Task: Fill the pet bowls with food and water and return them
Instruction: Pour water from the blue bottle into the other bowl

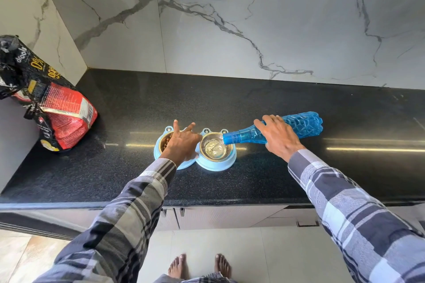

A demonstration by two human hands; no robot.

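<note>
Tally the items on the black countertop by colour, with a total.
Blue: 2, the double-bowl feeder and the water bottle
Black and red: 1, the pet food bag
Total: 3

1. One light-blue double feeder (208, 166) stands near the counter's (253, 103) front edge, holding two metal bowls (215, 147).
2. One blue bottle (287, 128).
3. One food bag (57, 119) at the counter's left end.
4. Two hands (279, 136).

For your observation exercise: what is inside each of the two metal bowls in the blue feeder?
The right bowl holds clear water, with more pouring in from the blue bottle. The left bowl shows brown kibble, but the left hand covers most of it.
</note>
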